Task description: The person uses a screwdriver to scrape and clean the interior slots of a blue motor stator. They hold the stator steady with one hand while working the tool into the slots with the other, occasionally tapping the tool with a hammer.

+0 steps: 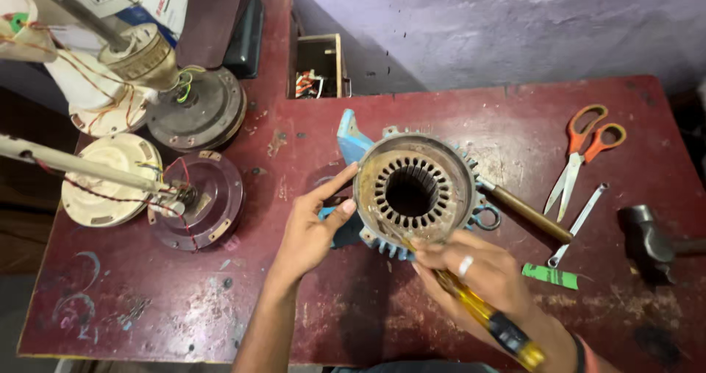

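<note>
right hand [482, 270] closed around yellow screwdriver [485, 315], shaft slanting up-left into motor housing [413, 189] just ahead of fingertips; left hand [312, 229] open, bracing housing rim.

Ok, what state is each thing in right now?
motor stator: on end, bore up, slots empty.
left hand: fingers steadying the stator rim.
right hand: gripping the yellow-handled screwdriver, tip at the slots.
scissors: lying shut.
hammer: lying on the table.
</note>
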